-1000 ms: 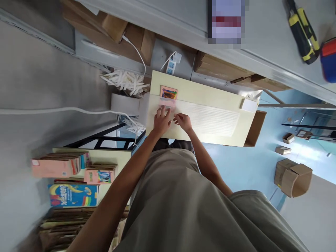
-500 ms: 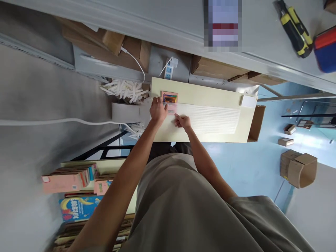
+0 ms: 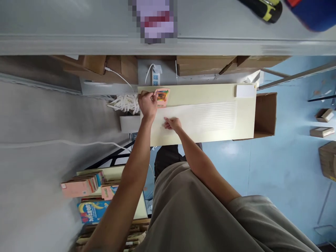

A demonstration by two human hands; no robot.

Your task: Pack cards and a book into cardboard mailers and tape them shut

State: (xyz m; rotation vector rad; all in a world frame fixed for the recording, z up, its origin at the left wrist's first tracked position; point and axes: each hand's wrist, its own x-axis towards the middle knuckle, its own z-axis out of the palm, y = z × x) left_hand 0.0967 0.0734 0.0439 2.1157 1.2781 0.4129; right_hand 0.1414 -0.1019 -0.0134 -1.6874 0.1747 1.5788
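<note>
Head view: left hand [image 3: 147, 102] pinching a pink booklet [image 3: 163, 100] at the worktop [image 3: 202, 94]

On my feed the booklet is at the left end of the cream worktop, toward the far edge, its colourful picture facing up. I see the left fingers and thumb pinching it by its left side; whether it lies flat or is raised a little, I cannot tell from here.

The right hand [image 3: 172, 123] is just nearer the body, over a long whitish sheet [image 3: 210, 113] that runs rightward with fine ridges. Its fingers are curled in with the index finger leading; I can't make out whether they grip the sheet.

Around them I have a small white box [image 3: 244, 91] at the worktop's far right corner, a cardboard box [image 3: 266, 113] beyond its right end, a power strip [image 3: 155, 79] behind the far edge, and a heap of white strips [image 3: 126, 104] off to the left. Lower left, I get stacked books [image 3: 76, 189].
</note>
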